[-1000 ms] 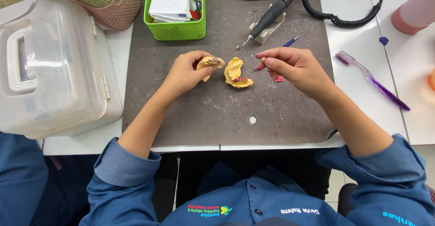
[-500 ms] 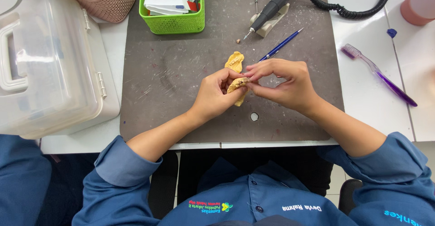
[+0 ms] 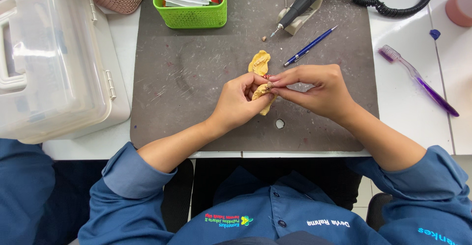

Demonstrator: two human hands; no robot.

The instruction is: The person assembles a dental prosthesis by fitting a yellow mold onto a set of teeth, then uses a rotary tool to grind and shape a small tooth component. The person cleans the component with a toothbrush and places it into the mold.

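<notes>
My left hand (image 3: 240, 102) grips a yellow plaster dental cast (image 3: 263, 95) just above the dark grey work mat (image 3: 187, 87). My right hand (image 3: 317, 90) meets it from the right, its fingertips pinching a small red piece (image 3: 268, 77) against the top of that cast. A second yellow cast (image 3: 259, 62) lies on the mat just beyond my left hand's fingers, touching neither hand as far as I can tell.
A blue pen (image 3: 309, 46) and a black rotary handpiece (image 3: 302, 1) on its rest lie beyond my hands. A green basket (image 3: 191, 16) stands at the mat's far edge, a clear plastic case (image 3: 49, 63) at left, a purple toothbrush (image 3: 418, 80) at right.
Both hands came together at the mat's middle. My left hand lifted one cast off the mat, and my right hand brought the red piece onto it. The other cast stayed lying.
</notes>
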